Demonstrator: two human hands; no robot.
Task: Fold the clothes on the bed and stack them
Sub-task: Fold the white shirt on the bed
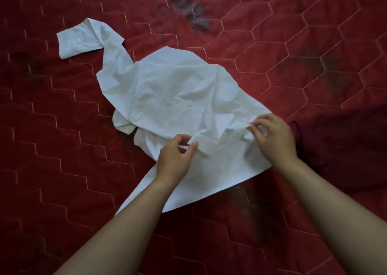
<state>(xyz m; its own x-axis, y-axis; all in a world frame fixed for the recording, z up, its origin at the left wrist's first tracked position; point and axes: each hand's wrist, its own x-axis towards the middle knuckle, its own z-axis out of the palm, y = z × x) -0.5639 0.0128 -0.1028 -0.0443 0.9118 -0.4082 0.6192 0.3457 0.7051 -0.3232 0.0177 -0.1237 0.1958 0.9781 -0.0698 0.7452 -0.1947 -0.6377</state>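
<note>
A crumpled white shirt [171, 90] lies spread across the red quilted bed [62, 149]. One long sleeve [79, 40] stretches toward the far left, its cuff folded over. My left hand [176, 159] pinches a fold of the white cloth near the shirt's lower middle. To the right, my right hand [274, 136] pinches the cloth at the shirt's right edge. Both forearms reach in from the bottom of the view, over the near hem.
A dark red garment [335, 149] lies bunched on the quilt just right of my right hand. A faded purple flower print [192, 10] marks the quilt at the far middle. Red quilt surrounds the shirt on all sides.
</note>
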